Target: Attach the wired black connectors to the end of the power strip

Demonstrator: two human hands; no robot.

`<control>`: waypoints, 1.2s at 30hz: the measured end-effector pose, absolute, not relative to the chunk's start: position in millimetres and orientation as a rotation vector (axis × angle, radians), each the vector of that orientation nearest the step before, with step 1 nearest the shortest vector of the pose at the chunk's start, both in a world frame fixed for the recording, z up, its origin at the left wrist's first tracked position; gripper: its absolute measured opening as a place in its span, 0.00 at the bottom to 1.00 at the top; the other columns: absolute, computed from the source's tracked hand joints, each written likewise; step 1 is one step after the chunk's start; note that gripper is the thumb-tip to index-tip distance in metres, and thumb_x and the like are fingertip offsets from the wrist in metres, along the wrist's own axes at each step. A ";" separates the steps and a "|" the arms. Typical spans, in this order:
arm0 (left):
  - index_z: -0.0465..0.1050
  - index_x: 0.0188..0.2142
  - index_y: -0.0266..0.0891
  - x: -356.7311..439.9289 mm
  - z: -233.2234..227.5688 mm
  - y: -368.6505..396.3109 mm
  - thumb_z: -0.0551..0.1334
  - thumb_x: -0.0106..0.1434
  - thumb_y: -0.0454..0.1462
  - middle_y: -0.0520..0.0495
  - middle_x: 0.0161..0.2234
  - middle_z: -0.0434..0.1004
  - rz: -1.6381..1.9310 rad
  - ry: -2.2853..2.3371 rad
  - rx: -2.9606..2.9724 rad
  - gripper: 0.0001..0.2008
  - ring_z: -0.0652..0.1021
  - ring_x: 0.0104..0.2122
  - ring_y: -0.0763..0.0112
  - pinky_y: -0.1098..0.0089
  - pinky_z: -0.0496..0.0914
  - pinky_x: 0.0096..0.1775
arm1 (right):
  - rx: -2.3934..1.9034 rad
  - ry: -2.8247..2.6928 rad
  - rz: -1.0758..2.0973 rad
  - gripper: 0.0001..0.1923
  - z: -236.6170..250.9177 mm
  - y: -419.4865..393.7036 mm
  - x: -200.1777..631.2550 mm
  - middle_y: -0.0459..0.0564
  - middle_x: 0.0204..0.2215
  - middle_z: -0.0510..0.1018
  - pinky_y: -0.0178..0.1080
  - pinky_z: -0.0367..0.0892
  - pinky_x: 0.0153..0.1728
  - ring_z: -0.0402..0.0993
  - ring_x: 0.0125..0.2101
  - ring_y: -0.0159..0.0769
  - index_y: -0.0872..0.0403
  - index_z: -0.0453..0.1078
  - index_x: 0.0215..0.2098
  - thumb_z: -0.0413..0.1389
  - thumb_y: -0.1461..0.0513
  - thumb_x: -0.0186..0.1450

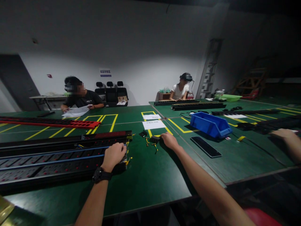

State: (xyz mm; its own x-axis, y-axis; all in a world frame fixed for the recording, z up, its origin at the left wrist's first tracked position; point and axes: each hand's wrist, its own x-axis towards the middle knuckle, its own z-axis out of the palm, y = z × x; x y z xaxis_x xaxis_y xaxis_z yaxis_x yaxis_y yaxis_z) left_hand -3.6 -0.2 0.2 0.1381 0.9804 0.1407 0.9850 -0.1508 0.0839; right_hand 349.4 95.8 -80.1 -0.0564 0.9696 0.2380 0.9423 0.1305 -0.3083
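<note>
My left hand [114,156] pins the near end of the long black power strip [47,160], which runs leftward across the worktop [150,182]; my right hand [169,140], the nearer one, closes on the small black part [155,139] just ahead.

This is an assembly workshop: wide green table [150,175] tops marked with yellow tape bays, long black power strips [47,157] laid out in rows, a blue parts bin [210,125], paper labels [154,124], and other seated workers [80,95] at the far tables.
</note>
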 end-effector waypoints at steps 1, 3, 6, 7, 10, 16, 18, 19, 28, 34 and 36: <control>0.76 0.38 0.42 -3.6 -0.1 -0.1 0.48 0.74 0.44 0.44 0.42 0.82 -0.250 -2.026 -2.346 0.19 0.81 0.42 0.61 0.69 0.69 0.38 | -1.846 -2.039 0.099 0.21 -79.9 95.7 349.4 0.59 0.50 0.77 0.39 0.62 0.42 0.73 0.45 0.44 0.52 0.79 0.54 0.45 0.61 0.75; 0.76 0.38 0.42 -3.8 -0.7 0.1 0.48 0.74 0.44 0.43 0.42 0.82 -0.247 -2.026 -2.344 0.19 0.81 0.42 0.61 0.69 0.70 0.38 | -1.851 -2.049 0.111 0.22 -80.0 96.0 350.2 0.60 0.50 0.77 0.39 0.62 0.42 0.73 0.45 0.44 0.52 0.79 0.55 0.44 0.61 0.75; 0.76 0.38 0.42 -3.7 -1.4 0.3 0.48 0.74 0.44 0.43 0.42 0.82 -0.255 -2.021 -2.344 0.20 0.82 0.41 0.60 0.68 0.70 0.38 | -1.849 -2.073 0.118 0.22 -79.9 96.7 351.7 0.59 0.50 0.77 0.38 0.62 0.43 0.73 0.45 0.43 0.52 0.79 0.55 0.44 0.62 0.75; 0.76 0.38 0.42 -3.5 -1.3 0.3 0.47 0.74 0.44 0.43 0.42 0.82 -0.253 -2.023 -2.341 0.20 0.82 0.41 0.60 0.68 0.70 0.38 | -1.851 -2.080 0.114 0.22 -79.5 96.6 351.7 0.59 0.49 0.77 0.38 0.62 0.42 0.73 0.45 0.42 0.52 0.79 0.55 0.44 0.62 0.75; 0.77 0.39 0.42 -2.4 -0.2 -0.1 0.48 0.74 0.44 0.42 0.42 0.83 -0.230 -2.034 -2.332 0.20 0.82 0.42 0.59 0.67 0.71 0.39 | -1.872 -2.091 0.096 0.22 -77.1 95.0 350.1 0.58 0.47 0.77 0.37 0.61 0.41 0.73 0.44 0.42 0.51 0.79 0.53 0.43 0.62 0.75; 0.77 0.38 0.41 -0.8 1.5 -0.9 0.49 0.74 0.44 0.42 0.43 0.83 -0.227 -2.028 -2.332 0.19 0.82 0.43 0.61 0.69 0.70 0.39 | -1.885 -2.065 0.114 0.22 -72.5 92.3 345.3 0.57 0.46 0.75 0.38 0.60 0.41 0.73 0.42 0.41 0.51 0.79 0.53 0.43 0.61 0.76; 0.77 0.38 0.42 -0.8 1.5 -1.0 0.48 0.74 0.44 0.43 0.42 0.83 -0.232 -2.028 -2.334 0.19 0.82 0.43 0.60 0.68 0.71 0.40 | -1.903 -2.052 0.122 0.22 -72.5 93.3 345.3 0.57 0.47 0.75 0.39 0.60 0.41 0.72 0.42 0.41 0.51 0.79 0.53 0.43 0.61 0.76; 0.77 0.39 0.42 -0.8 1.4 -1.1 0.48 0.74 0.44 0.42 0.42 0.83 -0.235 -2.028 -2.337 0.20 0.82 0.43 0.59 0.68 0.71 0.40 | -1.910 -2.048 0.125 0.22 -72.7 93.9 345.6 0.57 0.47 0.75 0.39 0.60 0.41 0.72 0.42 0.41 0.51 0.79 0.54 0.43 0.61 0.76; 0.76 0.38 0.42 -1.6 -0.3 -0.1 0.48 0.74 0.44 0.42 0.43 0.82 -0.248 -2.021 -2.342 0.19 0.82 0.44 0.57 0.65 0.72 0.40 | -1.888 -2.105 0.162 0.21 -70.0 93.4 351.1 0.58 0.45 0.77 0.39 0.59 0.40 0.72 0.42 0.42 0.54 0.80 0.48 0.45 0.62 0.75; 0.77 0.38 0.42 -3.1 -1.6 0.4 0.48 0.74 0.44 0.42 0.42 0.82 -0.263 -2.022 -2.350 0.20 0.82 0.42 0.58 0.66 0.71 0.40 | -1.839 -2.093 0.148 0.20 -71.7 86.5 350.5 0.58 0.49 0.77 0.39 0.59 0.40 0.72 0.42 0.42 0.53 0.78 0.53 0.47 0.63 0.72; 0.77 0.38 0.42 -2.9 -1.9 0.1 0.48 0.74 0.44 0.42 0.41 0.82 -0.265 -2.013 -2.353 0.20 0.82 0.41 0.59 0.66 0.71 0.39 | -1.822 -2.088 0.129 0.19 -73.8 85.8 350.7 0.57 0.48 0.77 0.39 0.60 0.40 0.73 0.42 0.42 0.52 0.78 0.53 0.48 0.64 0.71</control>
